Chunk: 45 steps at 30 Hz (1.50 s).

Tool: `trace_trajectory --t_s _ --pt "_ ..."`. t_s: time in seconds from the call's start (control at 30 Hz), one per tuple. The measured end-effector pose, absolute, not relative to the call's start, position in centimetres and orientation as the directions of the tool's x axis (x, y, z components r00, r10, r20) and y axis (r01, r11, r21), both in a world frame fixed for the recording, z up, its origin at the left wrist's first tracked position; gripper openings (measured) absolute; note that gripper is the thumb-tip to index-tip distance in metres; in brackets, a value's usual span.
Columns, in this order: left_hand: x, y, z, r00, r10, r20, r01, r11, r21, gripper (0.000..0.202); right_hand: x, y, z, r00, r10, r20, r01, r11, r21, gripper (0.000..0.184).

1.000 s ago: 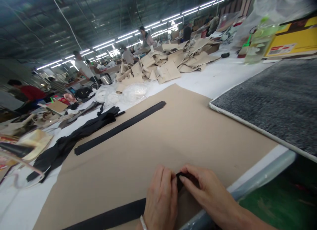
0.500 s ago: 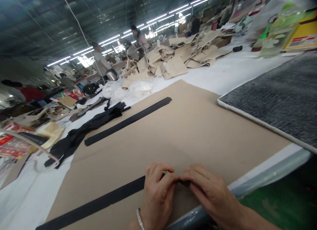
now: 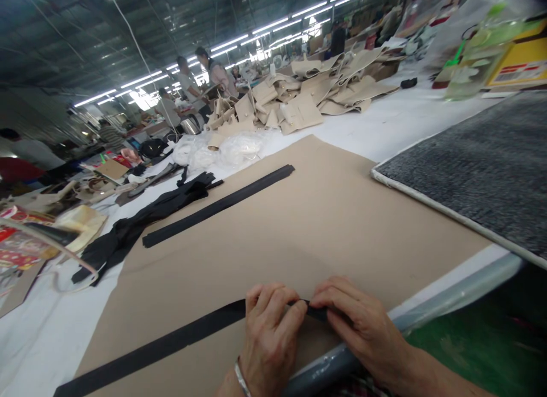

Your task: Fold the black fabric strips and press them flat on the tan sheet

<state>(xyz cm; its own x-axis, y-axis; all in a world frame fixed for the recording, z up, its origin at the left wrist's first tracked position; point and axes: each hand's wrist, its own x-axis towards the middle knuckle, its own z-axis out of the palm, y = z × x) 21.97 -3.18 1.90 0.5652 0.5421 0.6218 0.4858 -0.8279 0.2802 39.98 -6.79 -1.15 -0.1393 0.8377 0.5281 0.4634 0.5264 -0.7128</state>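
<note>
A long black strip [image 3: 171, 347] runs across the front of a tan sheet [image 3: 342, 209] on the table. My left hand [image 3: 272, 328], with a bangle at the wrist, is closed on the strip near its right end. Close beside it, my right hand [image 3: 359, 314] pinches the strip's end between thumb and fingers. The short piece between both hands is raised a little and bent. A second black strip [image 3: 217, 205] lies flat along the sheet's far side, apart from my hands. My fingers hide part of the held end.
Black strips in a heap [image 3: 145, 220] lie beyond the sheet at left. A dark grey padded board [image 3: 478, 169] overlaps the sheet's right side. Tan cut pieces [image 3: 299, 103] are piled at the back. A bottle [image 3: 474, 72] stands back right. Several people work in the distance.
My left fingers have closed further over the strip, and its part just left of them has lifted slightly. Both hands stay near the same place. People in the background have shifted.
</note>
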Motion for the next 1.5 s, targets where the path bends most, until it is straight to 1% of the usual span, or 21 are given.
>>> trace_trajectory --t_s 0.1,0.2,0.27,0.3,0.37,0.43,0.47,0.5,0.57,0.63,0.77,0.83,0.9,0.97,1.1,1.2,1.33,1.5 --pt "21.9 -3.2 1.7 0.57 0.577 0.585 0.484 -0.811 0.329 0.021 40.0 -6.9 -1.3 -0.131 0.853 0.505 0.449 0.506 -0.737 0.028" --pt "21.9 -3.2 1.6 0.573 0.646 0.505 0.469 -0.763 0.445 0.021 40.0 -6.9 -1.0 -0.115 0.893 0.434 0.401 0.442 -0.803 0.025" --pt "21.7 -3.0 1.9 0.564 0.731 0.385 0.472 -0.667 0.576 0.02 40.1 -6.9 -0.6 -0.115 0.945 0.307 0.336 0.328 -0.883 0.019" --pt "21.7 -2.8 2.2 0.552 0.78 0.296 0.481 -0.588 0.651 0.021 40.1 -6.8 -0.3 -0.116 0.969 0.218 0.295 0.243 -0.924 0.017" --pt "21.6 -2.4 2.9 0.534 0.841 0.09 0.501 -0.4 0.768 0.023 40.3 -6.7 0.2 -0.115 0.993 0.027 0.208 0.051 -0.977 0.023" --pt "21.5 -1.8 3.6 0.534 0.842 -0.075 0.506 -0.247 0.826 0.015 40.5 -6.5 0.5 -0.115 0.985 -0.126 0.117 -0.113 -0.987 0.032" --pt "21.4 -1.6 4.0 0.545 0.828 -0.131 0.497 -0.193 0.846 0.009 40.6 -6.4 0.6 -0.122 0.975 -0.185 0.074 -0.177 -0.981 0.036" --pt "21.5 -1.3 4.3 0.559 0.812 -0.167 0.478 -0.15 0.866 0.005 40.7 -6.2 0.7 -0.135 0.962 -0.236 0.038 -0.233 -0.972 0.039" --pt "21.5 -1.0 4.6 0.576 0.789 -0.211 0.427 -0.07 0.902 0.008 40.9 -6.1 0.9 -0.161 0.939 -0.303 -0.018 -0.31 -0.95 0.043" --pt "21.7 -0.8 4.7 0.573 0.784 -0.237 0.394 -0.01 0.919 0.011 41.0 -6.1 1.2 -0.188 0.923 -0.336 -0.059 -0.353 -0.934 0.044" --pt "22.0 -0.8 4.4 0.557 0.778 -0.291 0.386 0.068 0.92 0.016 41.5 -6.7 1.3 -0.224 0.901 -0.372 -0.129 -0.406 -0.905 0.038" --pt "22.1 -0.8 4.3 0.554 0.773 -0.308 0.388 0.087 0.917 0.017 41.9 -7.0 1.2 -0.195 0.896 -0.4 -0.185 -0.434 -0.882 0.041" --pt "22.1 -0.8 4.2 0.554 0.77 -0.315 0.392 0.093 0.915 0.017 42.1 -7.1 1.1 -0.136 0.891 -0.434 -0.204 -0.454 -0.867 0.045" --pt "22.2 -0.8 4.1 0.563 0.762 -0.32 0.393 0.094 0.915 0.015 42.0 -6.8 1.1 -0.136 0.887 -0.44 -0.137 -0.457 -0.879 0.047" --pt "22.5 -0.9 4.0 0.57 0.76 -0.312 0.399 0.076 0.914 0.012 41.1 -5.9 1.4 -0.253 0.887 -0.385 0.06 -0.383 -0.922 0.045" --pt "22.6 -0.8 4.0 0.581 0.747 -0.323 0.416 0.068 0.907 0.014 40.9 -5.6 1.2 -0.251 0.894 -0.371 0.142 -0.345 -0.928 0.043" --pt "22.6 -0.7 3.9 0.592 0.71 -0.381 0.444 0.107 0.89 0.018 42.0 -5.6 1.1 -0.312 0.858 -0.408 0.202 -0.36 -0.911 0.041" --pt "22.7 -0.3 3.7 0.579 0.698 -0.421 0.44 0.168 0.882 0.025 43.2 -5.0 1.7 -0.324 0.812 -0.485 0.186 -0.448 -0.874 0.046"
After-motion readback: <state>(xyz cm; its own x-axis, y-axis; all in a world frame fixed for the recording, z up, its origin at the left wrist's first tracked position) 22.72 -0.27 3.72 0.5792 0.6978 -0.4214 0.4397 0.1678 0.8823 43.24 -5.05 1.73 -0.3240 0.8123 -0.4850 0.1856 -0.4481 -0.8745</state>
